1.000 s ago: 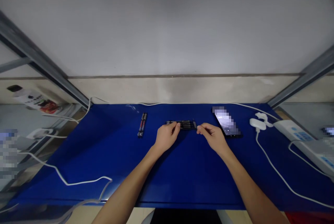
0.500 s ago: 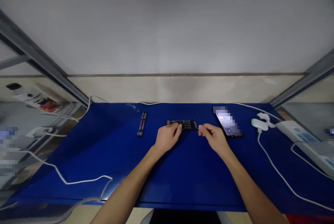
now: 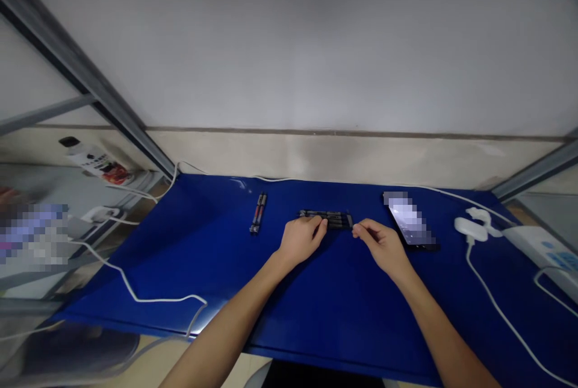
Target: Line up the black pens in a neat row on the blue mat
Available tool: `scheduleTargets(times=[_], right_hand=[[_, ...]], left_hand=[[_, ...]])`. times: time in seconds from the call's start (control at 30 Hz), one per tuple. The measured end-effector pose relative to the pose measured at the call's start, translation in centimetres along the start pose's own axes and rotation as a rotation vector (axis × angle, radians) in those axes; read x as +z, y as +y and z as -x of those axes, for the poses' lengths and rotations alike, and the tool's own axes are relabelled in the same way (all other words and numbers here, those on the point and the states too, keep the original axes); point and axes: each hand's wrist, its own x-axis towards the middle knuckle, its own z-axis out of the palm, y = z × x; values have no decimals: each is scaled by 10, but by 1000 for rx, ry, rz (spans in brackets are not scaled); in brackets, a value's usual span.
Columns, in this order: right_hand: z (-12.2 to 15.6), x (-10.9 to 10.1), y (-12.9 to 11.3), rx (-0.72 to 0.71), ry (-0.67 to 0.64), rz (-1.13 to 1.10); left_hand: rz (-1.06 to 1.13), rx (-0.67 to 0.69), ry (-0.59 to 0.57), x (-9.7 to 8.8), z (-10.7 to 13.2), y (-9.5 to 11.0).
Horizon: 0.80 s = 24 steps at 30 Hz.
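Observation:
Several dark pens lie side by side in a row on the blue table. My left hand is closed on the row, thumb at its near side, and covers part of it. My right hand is at the right end of the row, thumb and fingertips pinched together. Whatever sits between those fingertips is too small to make out. Further left, a pair of dark pens with red marks rests lengthwise, apart from my hands.
Right of my hands lies a phone with a lit screen. Beyond it are a white charger with a cable and a power strip. A white cable crosses the table's left side. A bottle stands past the bed frame.
The whole view has shifted, so the table things appear further right. Both hands stay at the row of pens, in nearly the same pose.

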Motion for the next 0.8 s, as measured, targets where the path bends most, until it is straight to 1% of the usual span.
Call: scheduleTargets(times=[0.13,0.3,0.4,0.5,0.57,0.67,0.8], right_hand=[[-2,2,5,-49,8,-34],[1,1,4,9,-51,11],[2,2,0,-22,-58,21],[3,7,-3,-105,-72,37],[5,11,-6,-129,-102,52],[7,14,-9,-128,-129,68],[7,14,-10,-115,-137,72]], left_hand=[[-12,1,-3,-2,0,-1],[-32,3,2,0,1,-2],[-42,26,-6,1,1,0],[-45,105,-52,-1,2,2],[-36,169,-95,-3,3,4],[1,225,-139,-6,4,3],[17,259,-162,-5,3,1]])
